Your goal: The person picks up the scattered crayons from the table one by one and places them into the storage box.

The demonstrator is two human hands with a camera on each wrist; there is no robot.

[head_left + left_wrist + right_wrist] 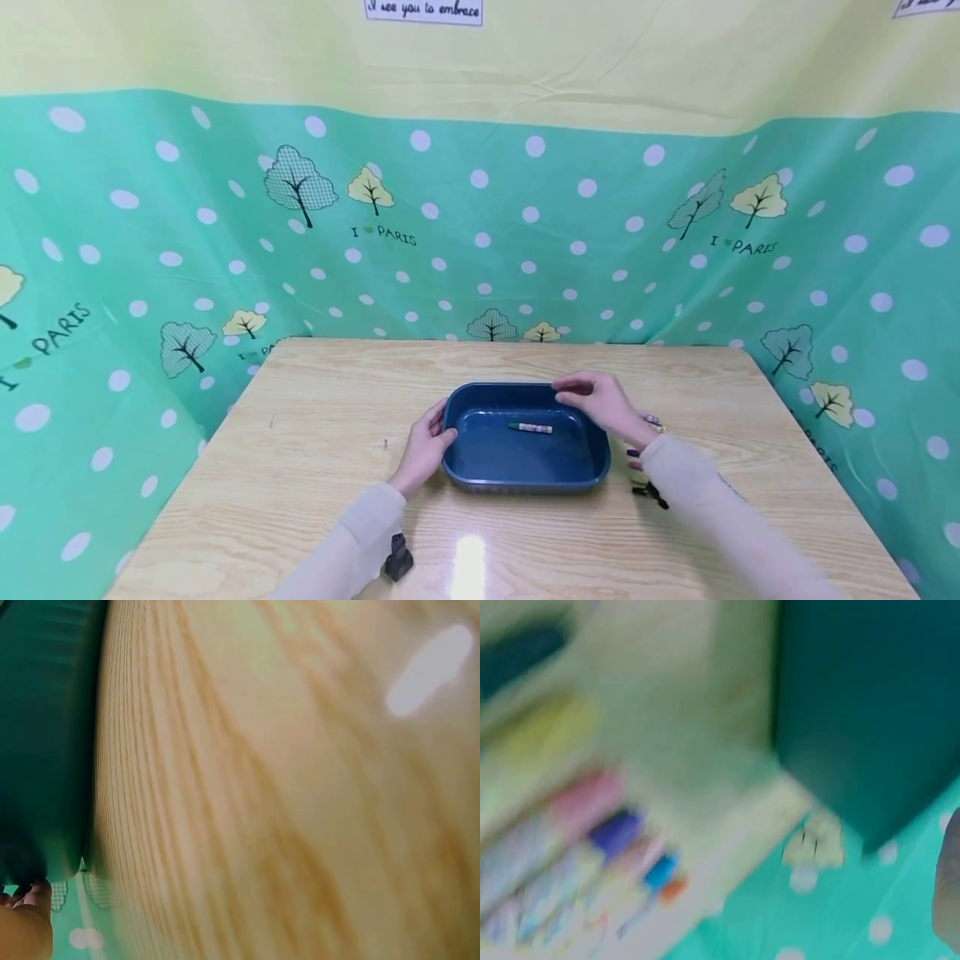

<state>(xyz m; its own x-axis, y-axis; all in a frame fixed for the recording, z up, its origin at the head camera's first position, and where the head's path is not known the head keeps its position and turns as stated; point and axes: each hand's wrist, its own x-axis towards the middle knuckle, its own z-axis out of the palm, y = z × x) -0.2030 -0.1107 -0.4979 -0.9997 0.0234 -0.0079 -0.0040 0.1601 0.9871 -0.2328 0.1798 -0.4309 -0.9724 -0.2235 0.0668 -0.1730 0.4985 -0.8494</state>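
Observation:
A dark blue rectangular tray [525, 483] sits on the wooden table, with one dark green crayon [531, 427] lying on its floor. My left hand [423, 450] grips the tray's left side, thumb over the rim and fingers outside. In the left wrist view, fingertips [36, 896] touch the tray's wall [45, 750]. Over the far right part of the tray hovers my right hand [600, 404], thumb and fingers apart, nothing visible between them. Right of the tray, partly hidden by the right arm, lie several crayons [633, 452]. The right wrist view shows them blurred in a row, including a pink crayon [589, 802].
The wooden table [337, 375] extends around the tray. Behind it hangs a green and yellow curtain [450, 250] with trees and dots. A small black object [398, 558] is at the left wrist.

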